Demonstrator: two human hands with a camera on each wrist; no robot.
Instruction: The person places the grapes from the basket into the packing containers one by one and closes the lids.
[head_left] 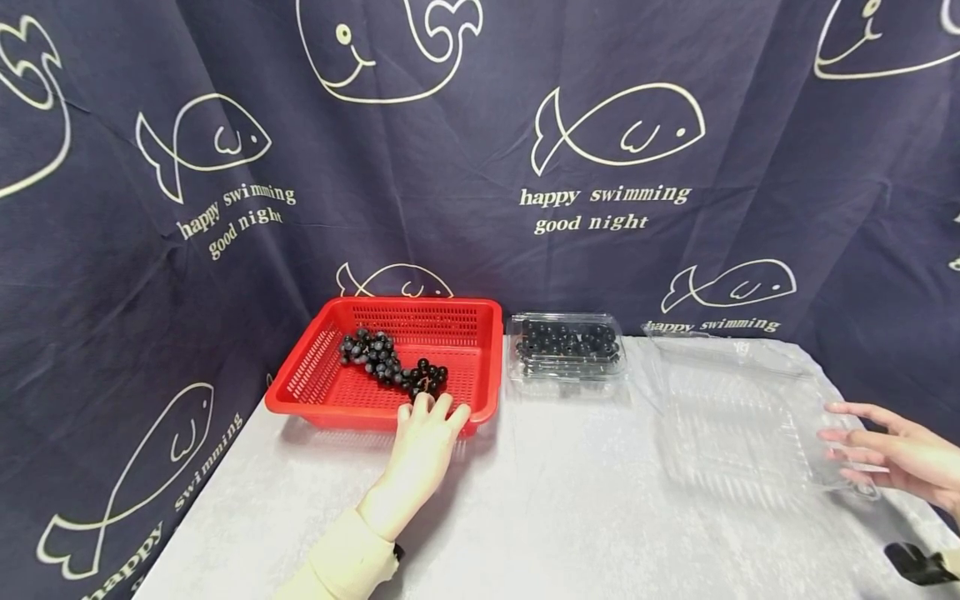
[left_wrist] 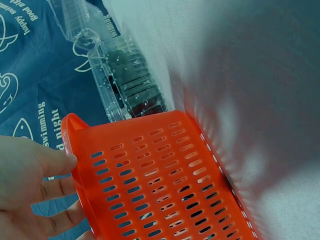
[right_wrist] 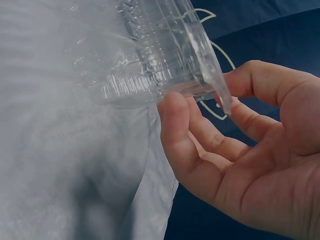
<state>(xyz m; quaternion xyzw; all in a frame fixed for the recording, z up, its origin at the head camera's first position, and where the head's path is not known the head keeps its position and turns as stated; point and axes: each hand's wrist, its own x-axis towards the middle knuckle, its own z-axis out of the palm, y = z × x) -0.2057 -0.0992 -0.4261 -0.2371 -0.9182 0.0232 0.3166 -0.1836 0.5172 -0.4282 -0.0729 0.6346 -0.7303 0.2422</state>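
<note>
A red perforated basket (head_left: 300, 407) at the left of the table contains a bunch of dark grapes (head_left: 381, 360). Over the basket's front rim reaches my left hand (head_left: 422, 446), its fingers bent loosely beside the grapes. In the left wrist view, the basket wall (left_wrist: 145, 170) hides some of its fingertips. On the right stands a large clear plastic container (head_left: 731, 442), its lid raised toward the back. With thumb and fingers on either side, my right hand (head_left: 900, 454) holds this container's right edge; the right wrist view shows the edge (right_wrist: 202, 55) between them.
A lidded clear box (head_left: 567, 350) full of dark grapes sits at the back middle, right of the basket. Dark blue cloth (head_left: 450, 192) with white fish drawings hangs behind and beside the pale tabletop (head_left: 570, 508).
</note>
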